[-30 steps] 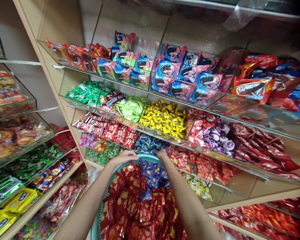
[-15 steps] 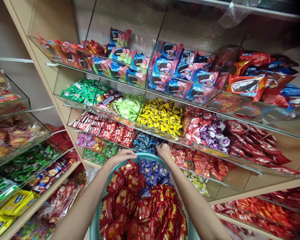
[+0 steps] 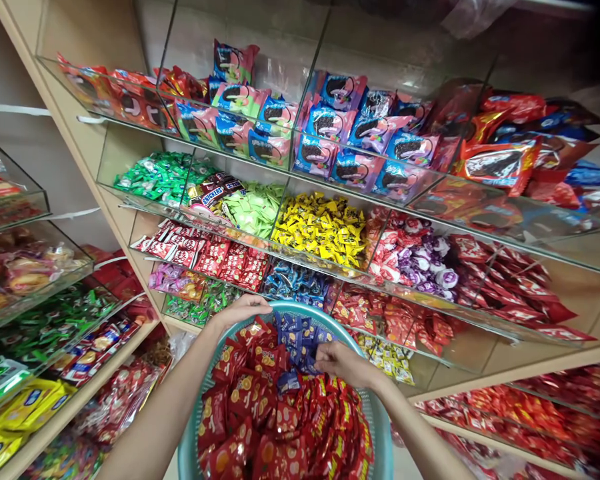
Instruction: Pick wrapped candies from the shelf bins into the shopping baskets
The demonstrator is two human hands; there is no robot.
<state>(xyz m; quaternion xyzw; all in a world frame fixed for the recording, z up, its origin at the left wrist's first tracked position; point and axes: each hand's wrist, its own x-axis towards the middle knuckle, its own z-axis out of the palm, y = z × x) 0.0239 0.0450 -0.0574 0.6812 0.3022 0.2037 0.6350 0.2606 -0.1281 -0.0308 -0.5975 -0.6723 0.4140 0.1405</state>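
two bare hands are at a round blue-green basket (image 3: 384, 433) that is full of small packets. what the basket sits on is hidden. inside, closest to us, are red packets with orange pictures (image 3: 245, 393) on the left and red packets with yellow marks (image 3: 325, 427) on the right. blue packets (image 3: 293, 337) lie at the far end. the right hand (image 3: 343, 362) is over the basket with its fingers bent, touching the blue packets, but i cannot tell if it has picked one up. the left hand (image 3: 243, 311) is gripping the far left part of the rim.

to the left, a shelf has shiny yellow packs (image 3: 20, 407) down low and buns in bags (image 3: 25, 273) higher up. past the basket stands a big wooden shelf (image 3: 80, 147) with clear bins in rows. its lower bins have blue sweets (image 3: 297, 283) and red packs (image 3: 213, 260). above them are green sweets (image 3: 155, 179), bright yellow sweets (image 3: 320, 230) and purple and white sweets (image 3: 425, 263). blue and pink cookie packs (image 3: 325, 127) are piled in a row higher up.
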